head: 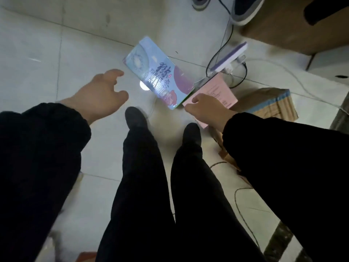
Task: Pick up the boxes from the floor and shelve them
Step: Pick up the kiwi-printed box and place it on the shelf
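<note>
Beyond the fingers: white power strip [229, 57] with black cables [217, 53] on pale floor tiles [47, 53]; two dark shoes [245, 8] farther off, beside wooden furniture [294, 35].

Bare floor [56, 59] left; cables [221, 52] right

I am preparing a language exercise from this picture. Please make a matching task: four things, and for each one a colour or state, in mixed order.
Things:
1. left hand
2. right hand
3. flat box
4. cardboard carton

States:
a. brown, with blue tape
b. open, touching nothing
c. light blue, lying on the floor
d. fingers on a pink box

Pairs: 1-b, 2-d, 3-c, 4-a
</note>
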Action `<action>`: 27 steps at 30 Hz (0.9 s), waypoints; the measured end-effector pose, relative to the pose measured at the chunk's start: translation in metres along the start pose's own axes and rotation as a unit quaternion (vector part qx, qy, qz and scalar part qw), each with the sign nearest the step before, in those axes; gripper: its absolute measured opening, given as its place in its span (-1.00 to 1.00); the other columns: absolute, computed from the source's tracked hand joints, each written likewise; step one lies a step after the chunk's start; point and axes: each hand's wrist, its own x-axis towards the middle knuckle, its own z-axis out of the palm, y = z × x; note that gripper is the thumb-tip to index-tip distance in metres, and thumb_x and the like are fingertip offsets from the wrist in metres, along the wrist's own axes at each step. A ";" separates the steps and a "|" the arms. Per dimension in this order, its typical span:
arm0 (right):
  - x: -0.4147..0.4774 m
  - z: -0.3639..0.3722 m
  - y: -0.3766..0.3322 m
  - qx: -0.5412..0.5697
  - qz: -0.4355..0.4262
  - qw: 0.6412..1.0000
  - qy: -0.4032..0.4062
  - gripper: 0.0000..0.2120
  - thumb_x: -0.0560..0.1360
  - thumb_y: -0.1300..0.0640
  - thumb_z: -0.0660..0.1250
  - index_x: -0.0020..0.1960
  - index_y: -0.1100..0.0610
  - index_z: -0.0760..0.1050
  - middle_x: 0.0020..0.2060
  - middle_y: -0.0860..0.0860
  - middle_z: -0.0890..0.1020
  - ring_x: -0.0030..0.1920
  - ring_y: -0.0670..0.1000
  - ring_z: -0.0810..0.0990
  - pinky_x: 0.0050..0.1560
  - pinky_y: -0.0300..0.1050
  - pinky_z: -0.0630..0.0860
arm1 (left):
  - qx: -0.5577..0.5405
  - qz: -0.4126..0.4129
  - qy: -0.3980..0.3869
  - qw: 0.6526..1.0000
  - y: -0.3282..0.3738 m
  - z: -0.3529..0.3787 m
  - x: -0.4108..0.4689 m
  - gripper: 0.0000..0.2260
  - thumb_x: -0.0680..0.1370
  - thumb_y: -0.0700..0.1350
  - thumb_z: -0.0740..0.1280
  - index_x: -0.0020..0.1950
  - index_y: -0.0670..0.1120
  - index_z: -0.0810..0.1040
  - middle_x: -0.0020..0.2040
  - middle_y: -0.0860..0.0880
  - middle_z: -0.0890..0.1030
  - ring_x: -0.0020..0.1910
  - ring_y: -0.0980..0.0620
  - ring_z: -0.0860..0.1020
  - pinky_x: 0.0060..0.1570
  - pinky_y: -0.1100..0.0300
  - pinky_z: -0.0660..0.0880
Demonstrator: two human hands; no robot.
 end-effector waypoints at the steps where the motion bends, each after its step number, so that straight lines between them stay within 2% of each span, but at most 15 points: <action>1: 0.019 0.004 0.001 0.025 0.021 0.999 0.002 -0.57 0.63 -0.03 0.25 0.39 0.20 0.43 0.27 0.11 0.53 0.25 0.13 0.48 0.02 -0.19 0.26 | 0.017 0.004 0.004 1.000 -0.003 0.002 0.024 -0.42 0.57 0.04 0.30 0.58 0.12 0.23 0.48 -0.09 0.38 0.34 -0.14 0.47 0.34 0.00 0.38; 3: 0.046 0.014 0.000 0.104 0.049 0.993 0.010 -0.43 0.51 -0.12 0.31 0.42 0.15 0.39 0.17 0.08 0.53 0.16 0.10 0.50 0.06 -0.13 0.36 | 0.046 0.014 0.008 0.999 -0.003 0.008 0.068 -0.39 0.56 0.06 0.30 0.58 0.12 0.19 0.51 -0.10 0.32 0.33 -0.19 0.47 0.29 0.01 0.37; 5: 0.075 0.029 0.002 0.209 0.073 0.974 0.047 -0.20 0.24 -0.22 0.34 0.42 0.08 0.37 0.12 0.07 0.57 0.09 0.15 0.58 0.10 0.01 0.53 | 0.052 0.024 0.015 0.998 0.000 0.012 0.115 -0.37 0.56 0.09 0.30 0.59 0.11 0.15 0.55 -0.09 0.25 0.37 -0.18 0.43 0.21 0.08 0.33; 6: 0.091 0.037 0.007 0.252 0.088 0.961 0.069 -0.17 0.17 -0.21 0.33 0.40 0.05 0.38 0.12 0.09 0.61 0.09 0.19 0.62 0.11 0.08 0.60 | 0.044 0.027 0.019 0.998 0.001 0.014 0.138 -0.34 0.56 0.12 0.30 0.61 0.11 0.12 0.57 -0.08 0.22 0.41 -0.16 0.39 0.21 0.11 0.31; 8: 0.121 0.051 0.016 0.314 0.105 0.941 0.070 -0.20 0.15 -0.17 0.33 0.37 0.04 0.41 0.09 0.13 0.65 0.03 0.19 0.68 -0.03 0.11 0.68 | 0.017 0.031 0.020 0.999 0.004 0.018 0.182 -0.28 0.50 0.16 0.29 0.62 0.12 0.11 0.56 -0.07 0.26 0.43 -0.12 0.36 0.22 0.11 0.32; 10: 0.142 0.057 0.016 0.362 0.119 0.921 0.080 -0.23 0.12 -0.17 0.33 0.28 0.12 0.48 0.00 0.13 0.67 -0.13 0.16 0.68 -0.31 -0.03 0.63 | -0.005 0.023 0.021 1.000 0.005 0.025 0.217 -0.33 0.48 0.15 0.29 0.57 0.07 0.21 0.36 -0.06 0.45 0.24 -0.11 0.46 0.05 0.11 0.40; 11: 0.150 0.059 0.015 0.381 0.124 0.912 0.090 -0.27 0.14 -0.16 0.34 0.24 0.15 0.50 -0.03 0.14 0.67 -0.16 0.15 0.68 -0.37 -0.08 0.60 | -0.018 0.014 0.010 1.000 0.004 0.031 0.230 -0.38 0.49 0.13 0.30 0.52 0.01 0.27 0.24 -0.04 0.51 0.14 -0.09 0.49 -0.07 0.12 0.40; 13: 0.164 0.065 0.013 0.426 0.136 0.887 0.115 -0.41 0.29 -0.13 0.38 0.23 0.14 0.48 0.00 0.12 0.67 -0.11 0.14 0.71 -0.33 -0.11 0.64 | -0.052 0.012 -0.024 0.998 -0.002 0.043 0.249 -0.54 0.50 0.10 0.32 0.35 -0.03 0.45 0.08 0.01 0.58 0.00 0.01 0.54 -0.18 0.16 0.40; 16: 0.167 0.072 0.008 0.493 0.157 0.849 0.109 -0.39 0.25 -0.19 0.41 0.23 0.06 0.51 0.03 0.04 0.68 -0.04 0.08 0.71 -0.24 -0.07 0.65 | -0.106 0.021 -0.040 0.993 -0.008 0.051 0.251 -0.69 0.47 0.08 0.30 0.17 0.04 0.58 -0.09 0.09 0.60 -0.21 0.08 0.49 -0.30 0.19 0.34; 17: 0.164 0.074 0.007 0.506 0.158 0.842 0.100 -0.44 0.29 -0.20 0.42 0.20 0.05 0.54 0.02 0.00 0.69 -0.02 0.06 0.70 -0.19 -0.08 0.62 | -0.114 0.013 -0.036 0.993 -0.011 0.049 0.247 -0.71 0.46 0.10 0.29 0.14 0.06 0.58 -0.13 0.10 0.57 -0.26 0.08 0.44 -0.32 0.19 0.30; 20: 0.147 0.073 0.006 0.530 0.162 0.830 0.063 -0.67 0.45 -0.18 0.40 0.10 0.00 0.58 0.01 -0.06 0.70 0.04 0.04 0.67 0.03 0.06 0.57 | -0.138 -0.012 -0.023 0.990 -0.022 0.035 0.221 -0.63 0.42 0.18 0.27 0.16 0.09 0.60 -0.04 0.05 0.58 -0.16 0.01 0.49 -0.16 0.13 0.38; 22: 0.132 0.070 0.005 0.541 0.155 0.826 0.045 -0.73 0.47 -0.17 0.39 0.06 -0.03 0.59 0.01 -0.07 0.71 0.05 0.04 0.68 0.07 0.12 0.53 | -0.173 -0.037 -0.007 0.984 -0.030 0.025 0.193 -0.64 0.36 0.20 0.27 0.05 0.08 0.64 -0.03 0.00 0.62 -0.11 -0.07 0.53 -0.10 0.05 0.41; 23: 0.121 0.067 0.002 0.541 0.146 0.827 0.042 -0.72 0.46 -0.17 0.39 0.07 -0.03 0.59 0.03 -0.07 0.71 0.05 0.03 0.68 0.08 0.14 0.54 | -0.197 -0.045 -0.001 0.979 -0.034 0.021 0.175 -0.66 0.35 0.20 0.28 -0.01 0.08 0.64 -0.05 0.01 0.64 -0.10 -0.08 0.57 -0.09 0.05 0.45; 25: 0.102 0.064 -0.004 0.543 0.127 0.829 0.042 -0.56 0.40 -0.19 0.42 0.20 -0.02 0.57 0.11 -0.04 0.71 0.04 0.05 0.71 0.07 0.25 0.59 | -0.256 -0.065 0.025 0.964 -0.042 0.014 0.134 -0.68 0.33 0.23 0.30 -0.07 0.09 0.65 -0.04 0.03 0.68 -0.04 -0.07 0.64 0.00 -0.01 0.56; 27: 0.078 0.061 -0.011 0.547 0.090 0.830 0.058 -0.49 0.38 -0.18 0.43 0.27 0.00 0.52 0.13 0.01 0.69 0.00 0.08 0.73 0.00 0.34 0.63 | -0.324 -0.093 0.052 0.940 -0.051 0.009 0.085 -0.65 0.30 0.27 0.31 -0.08 0.09 0.65 -0.05 0.05 0.67 -0.06 -0.02 0.65 0.03 -0.03 0.58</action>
